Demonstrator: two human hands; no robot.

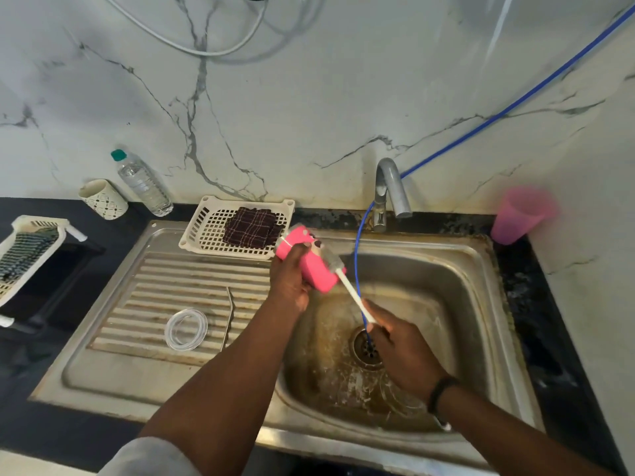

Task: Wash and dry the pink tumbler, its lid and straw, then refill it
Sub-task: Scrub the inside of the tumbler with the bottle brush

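Observation:
My left hand (290,278) grips the pink tumbler (318,269), tilted on its side over the left rim of the sink basin (464,304). A white-handled bottle brush (347,285) lies against the tumbler's outer side, its grey bristles blurred. My right hand (400,348) holds the brush handle's lower end above the drain. The clear round lid (186,329) lies flat on the ribbed drainboard (137,304). Beside the lid rests a thin metal straw (229,314).
A white basket (206,228) with a dark checked cloth (252,227) sits at the drainboard's back. Behind stand a tap (390,190), a blue tube (357,255), a water bottle (142,183), a patterned cup (103,199) and a pink cup (520,214). Another basket (27,249) sits far left.

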